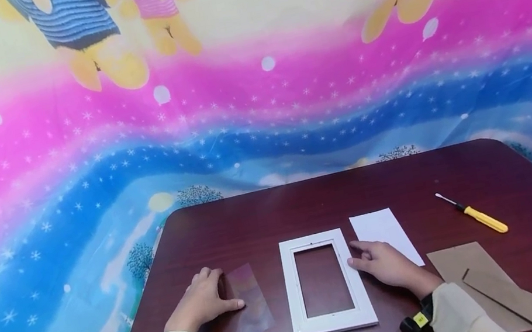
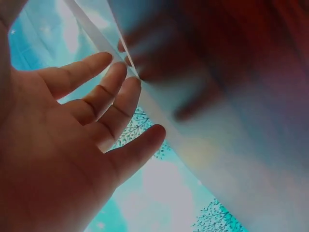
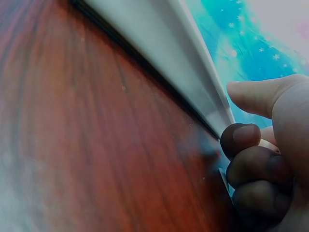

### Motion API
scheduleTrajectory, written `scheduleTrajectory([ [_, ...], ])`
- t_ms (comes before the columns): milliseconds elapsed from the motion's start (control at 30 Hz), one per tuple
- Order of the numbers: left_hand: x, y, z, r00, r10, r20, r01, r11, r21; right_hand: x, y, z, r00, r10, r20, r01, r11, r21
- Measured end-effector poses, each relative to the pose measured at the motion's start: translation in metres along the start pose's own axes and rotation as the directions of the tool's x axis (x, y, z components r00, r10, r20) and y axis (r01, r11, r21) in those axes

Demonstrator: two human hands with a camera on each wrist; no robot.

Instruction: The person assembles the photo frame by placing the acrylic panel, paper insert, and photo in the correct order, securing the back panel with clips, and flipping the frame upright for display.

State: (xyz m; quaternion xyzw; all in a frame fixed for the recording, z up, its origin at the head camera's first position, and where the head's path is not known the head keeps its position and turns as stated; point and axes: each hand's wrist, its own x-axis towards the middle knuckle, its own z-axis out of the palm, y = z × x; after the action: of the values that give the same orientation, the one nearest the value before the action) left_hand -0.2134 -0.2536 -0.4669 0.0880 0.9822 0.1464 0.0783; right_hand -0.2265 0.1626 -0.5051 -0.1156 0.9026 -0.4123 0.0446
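White picture frame [image 1: 293,289], lying flat on the dark red-brown table [image 1: 253,215], between your two hands. By its look it should prove light and stiff, its smooth rails a little slippery; take hold of it by the outer edges of the two long rails, keeping pressure off the narrow inner ledge. Your right hand [image 1: 389,267] is at the right long rail, fingers partly curled, thumb and forefinger parted; whether you grip the rail or merely touch it cannot be told. Left of the frame lies the clear sheet [image 1: 252,314], presumably thin plastic: expect it to be almost weightless, flexible, slick and easily smudged, so lift it by its margins. Your left hand [image 1: 201,301] is at the sheet's left side, fingers and thumb relaxed and well apart, gripping nothing, the thumb tip over the sheet. Farther outward, note the white paper card [image 1: 386,229], partly hidden by your right hand, then the brown board [image 1: 467,261] and, beyond it, the yellow-handled screwdriver [image 1: 486,219]
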Motion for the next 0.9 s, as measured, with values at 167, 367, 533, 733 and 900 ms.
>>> scheduleTrajectory([
  [167,-0.002,0.003,-0.004,0.996,-0.002,0.087,0.002,1.0,0.0,0.0,0.001,0.002,1.0,0.012,-0.001,-0.012,1.0,-0.009],
  [367,0.002,0.003,-0.006,0.996,-0.002,0.09,0.0,1.0,0.026,0.0,0.001,0.003,1.0,0.026,0.002,-0.026,1.0,-0.018],
  [533,0.008,0.0,-0.005,0.998,0.007,0.06,-0.008,1.0,0.021,0.0,-0.001,0.002,1.0,0.022,-0.001,-0.022,1.0,-0.007],
  [733,0.009,-0.002,-0.003,0.999,0.012,0.045,-0.011,0.999,-0.042,0.001,0.001,0.004,0.999,0.037,0.007,-0.037,0.999,-0.011],
  [900,0.011,0.003,-0.005,0.998,0.024,0.054,-0.023,1.0,-0.016,0.002,0.002,0.004,0.999,0.034,0.001,-0.034,0.999,-0.021],
])
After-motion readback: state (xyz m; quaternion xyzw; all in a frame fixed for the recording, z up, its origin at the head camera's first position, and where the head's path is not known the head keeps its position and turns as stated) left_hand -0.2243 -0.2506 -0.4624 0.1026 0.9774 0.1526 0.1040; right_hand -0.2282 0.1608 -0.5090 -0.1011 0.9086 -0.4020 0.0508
